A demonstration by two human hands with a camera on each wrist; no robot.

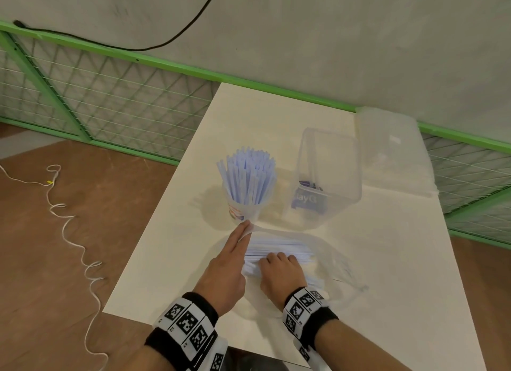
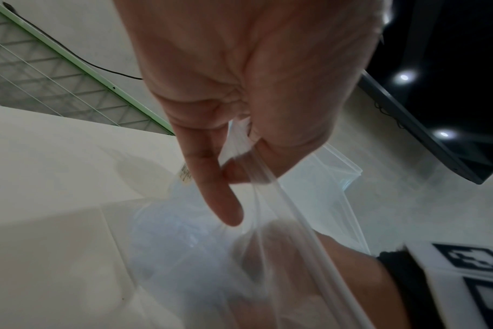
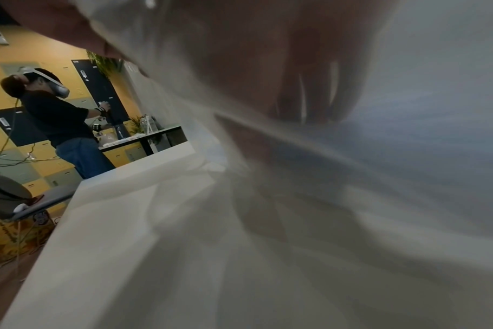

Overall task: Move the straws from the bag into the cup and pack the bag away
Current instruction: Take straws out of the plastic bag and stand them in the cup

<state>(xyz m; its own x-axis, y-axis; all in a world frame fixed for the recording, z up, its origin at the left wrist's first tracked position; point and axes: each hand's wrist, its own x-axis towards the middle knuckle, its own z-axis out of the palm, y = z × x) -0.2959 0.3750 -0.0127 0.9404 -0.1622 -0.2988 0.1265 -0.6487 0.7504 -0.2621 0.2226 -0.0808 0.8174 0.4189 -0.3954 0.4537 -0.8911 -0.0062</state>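
A clear plastic bag (image 1: 329,255) lies on the white table (image 1: 392,273), with a bundle of pale blue straws (image 1: 284,249) flat inside it. My left hand (image 1: 247,229) pinches the bag's raised mouth edge just in front of the cup (image 1: 241,210). The cup stands upright and is packed with more straws (image 1: 249,174). In the left wrist view my left hand (image 2: 239,155) squeezes the bag's film (image 2: 284,207) between thumb and fingers. My right hand (image 1: 278,261) is inside the bag, fingers curled over the straws. The right wrist view is blurred by the bag film (image 3: 267,233).
A clear tall container (image 1: 327,177) with a blue-labelled item inside stands right of the cup, its lid (image 1: 392,149) behind it. A green mesh fence (image 1: 110,99) borders the table's far side. A white cord (image 1: 69,226) lies on the floor. Another person (image 3: 56,115) stands far off.
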